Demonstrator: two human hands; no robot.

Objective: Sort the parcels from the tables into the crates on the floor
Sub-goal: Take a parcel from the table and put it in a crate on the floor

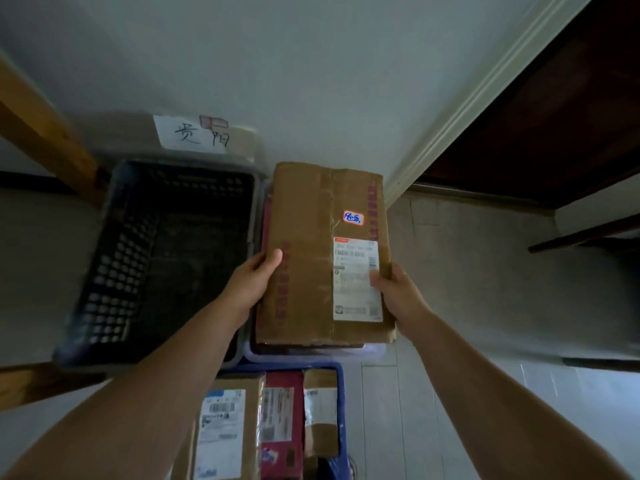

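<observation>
A flat brown cardboard parcel [311,251] with a white shipping label and a small red-and-white sticker is held between both hands. My left hand [254,275] grips its left edge with the thumb on top. My right hand [394,289] grips its right edge, thumb on the label. The parcel hangs over a pale crate [372,353] against the wall, almost covering it; a dark red item shows under the parcel's left side. A dark latticed crate [117,265] stands to the left, with nothing visible inside.
A blue crate [341,396] nearer to me holds several parcels, brown and red. A white paper sign [188,135] with handwriting leans on the wall behind the dark crate. A wooden table leg [45,133] rises at left. Dark furniture [554,116] stands at right on the tiled floor.
</observation>
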